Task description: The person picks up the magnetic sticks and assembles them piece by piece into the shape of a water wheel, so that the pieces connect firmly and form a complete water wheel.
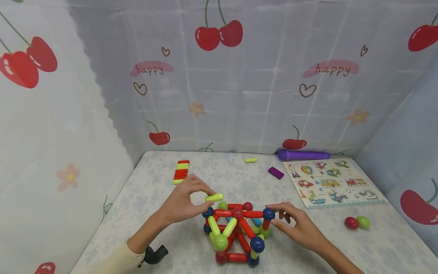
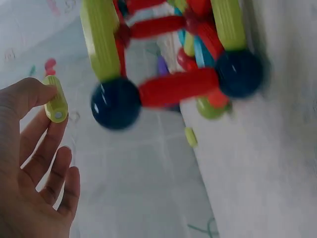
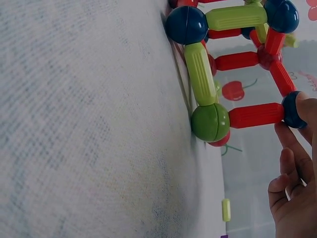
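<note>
On the table stands a frame of magnetic rods and balls (image 1: 237, 214), built from red, yellow-green and blue rods with red, green and dark blue balls. My left hand (image 1: 184, 198) pinches a yellow-green magnetic rod (image 1: 214, 197) between thumb and finger, just above the frame's left upper dark blue ball (image 1: 207, 212). In the left wrist view a small metal tip shows on the rod's end (image 2: 58, 115). With thumb and fingertips, my right hand (image 1: 297, 224) holds the right upper dark blue ball (image 1: 268, 214), which joins red rods. That grip shows in the right wrist view too.
A row of red and yellow-green rods (image 1: 181, 172) lies at the back left. Farther back are a single yellow-green rod (image 1: 251, 160), a purple block (image 1: 275, 173) and a purple stick (image 1: 303, 155). At right lie a picture board (image 1: 333, 183) and red and green balls (image 1: 362, 222).
</note>
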Demonstrator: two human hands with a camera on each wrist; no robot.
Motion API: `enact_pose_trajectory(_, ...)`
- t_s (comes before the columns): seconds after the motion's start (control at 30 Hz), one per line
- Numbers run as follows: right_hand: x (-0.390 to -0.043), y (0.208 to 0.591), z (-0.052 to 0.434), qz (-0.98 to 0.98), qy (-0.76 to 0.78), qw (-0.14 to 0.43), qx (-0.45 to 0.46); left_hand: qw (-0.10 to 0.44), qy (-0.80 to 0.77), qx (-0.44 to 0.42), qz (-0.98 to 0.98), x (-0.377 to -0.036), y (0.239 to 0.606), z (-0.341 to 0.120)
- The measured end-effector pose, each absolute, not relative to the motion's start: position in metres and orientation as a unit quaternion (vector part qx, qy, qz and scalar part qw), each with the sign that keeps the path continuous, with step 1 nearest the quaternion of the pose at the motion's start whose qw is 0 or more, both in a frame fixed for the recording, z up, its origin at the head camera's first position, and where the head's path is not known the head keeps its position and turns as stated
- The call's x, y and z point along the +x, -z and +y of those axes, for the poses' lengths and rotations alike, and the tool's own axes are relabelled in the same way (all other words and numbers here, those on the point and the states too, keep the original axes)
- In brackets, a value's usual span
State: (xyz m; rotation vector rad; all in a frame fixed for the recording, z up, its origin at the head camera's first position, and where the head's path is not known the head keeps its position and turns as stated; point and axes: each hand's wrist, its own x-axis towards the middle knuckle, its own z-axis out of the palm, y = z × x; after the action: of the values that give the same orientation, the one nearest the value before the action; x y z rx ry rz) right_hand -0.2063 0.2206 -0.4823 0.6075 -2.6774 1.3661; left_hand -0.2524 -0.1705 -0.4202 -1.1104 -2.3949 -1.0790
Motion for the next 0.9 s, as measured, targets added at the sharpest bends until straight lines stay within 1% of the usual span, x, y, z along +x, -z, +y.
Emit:
enact_pose_trajectory(0.17,-0.207,0.482,0.221,-0.873,-0.444,0.036,0.200,0.089,0.400,-0.432,-0.803,-0.215,0.414,-0.137)
enact_pose_trajectory(0.3,-0.207,0.483,0.220,-0.874,-0.443,0.036,0.195,0.052,0.394,-0.439,-0.806,-0.200,0.419,-0.121)
enact_pose_trajectory(0.73,-0.207,0.483,0.220,-0.873,-0.446,0.039,0.194,0.015,0.372,-0.435,-0.820,-0.194,0.438,-0.114)
enact_pose_trajectory(0.9,-0.207,0.484,0.220,-0.873,-0.446,0.041,0.194,0.026,0.366,-0.437,-0.822,-0.193,0.440,-0.113)
